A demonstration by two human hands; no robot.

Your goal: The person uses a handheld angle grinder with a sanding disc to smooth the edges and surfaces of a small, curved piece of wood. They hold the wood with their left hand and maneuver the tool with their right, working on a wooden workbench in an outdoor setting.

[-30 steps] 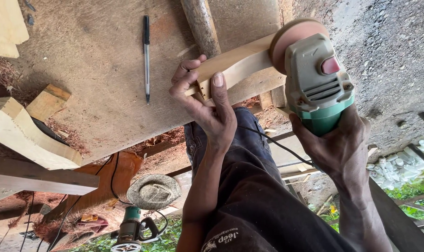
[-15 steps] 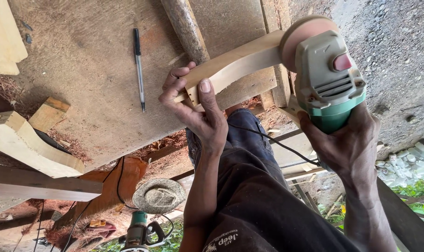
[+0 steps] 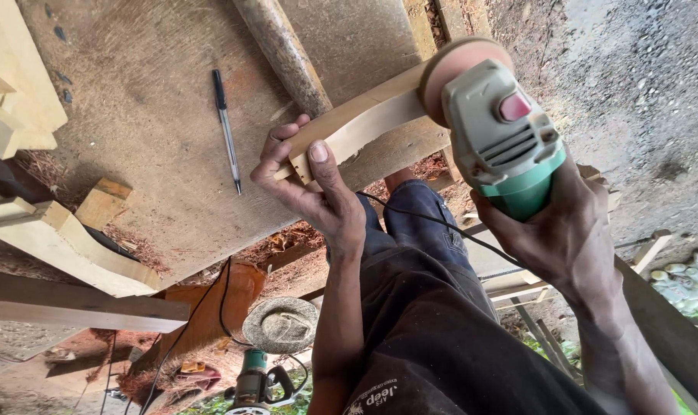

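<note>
My left hand (image 3: 318,196) grips the near end of a curved pale wooden piece (image 3: 364,119), thumb on top and fingers wrapped beneath, holding it over the edge of a worn plywood workbench (image 3: 149,154). My right hand (image 3: 556,230) holds a grey and green electric sander (image 3: 503,138) by its body. Its round pinkish disc (image 3: 460,65) presses against the far end of the wooden piece. A black cord (image 3: 441,227) runs from the sander across my dark trousers.
A pen (image 3: 226,131) lies on the bench beside a round wooden pole (image 3: 284,54). Cut wooden shapes (image 3: 64,246) and a small block (image 3: 103,204) sit at the left. On the ground below lie a woven hat (image 3: 281,324) and another power tool (image 3: 255,384).
The sander has slid left along the wooden piece, after being further right half a second ago. My left hand keeps the same grip. The view has shifted slightly.
</note>
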